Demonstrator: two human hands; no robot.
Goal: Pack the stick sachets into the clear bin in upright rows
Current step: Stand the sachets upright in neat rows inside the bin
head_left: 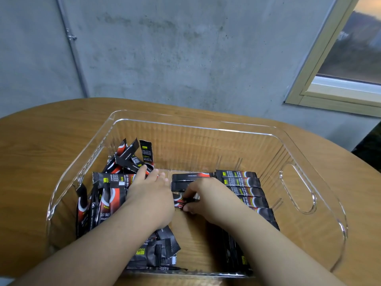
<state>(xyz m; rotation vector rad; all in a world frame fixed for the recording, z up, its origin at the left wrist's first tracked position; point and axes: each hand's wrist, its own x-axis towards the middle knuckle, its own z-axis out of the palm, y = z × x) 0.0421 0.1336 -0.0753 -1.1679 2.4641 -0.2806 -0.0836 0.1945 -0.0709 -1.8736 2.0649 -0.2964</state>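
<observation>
1. The sachet (179,200) in hand lies at the centre of the bin (296,189) floor, between the two hands. Its long axis runs left to right, roughly parallel to the row (243,185) beside it
2. The right hand (203,196) holds the sachet's right end: thumb and fingertips are curled and pinch it from the right. The sachet extends leftward from those fingers, its far end meeting the edge of the left hand (149,196)
3. The left hand lies palm down with its fingers extended and loosely together, resting on the loose pile (109,188). Whether it also grips a sachet underneath cannot be told
4. The right hand is the nearer one to the row, so the coming placement likely falls to it: the sachet must travel right and join the row edge to edge
5. The row occupies the right half of the floor, sachets stacked side by side on their long edges, touching one another. The pile fills the left side, with sachets leaning at mixed angles against the left wall and several lying flat near the front
6. Sachets: narrow flat sticks of glossy black film with red, white and yellow print and crimped ends; thin, light and probably slippery
7. Bin: clear rigid plastic, ribbed walls, rounded rim, oval handle cut-out on the right side. It stands on a wooden table (41,141) with visible grain
</observation>
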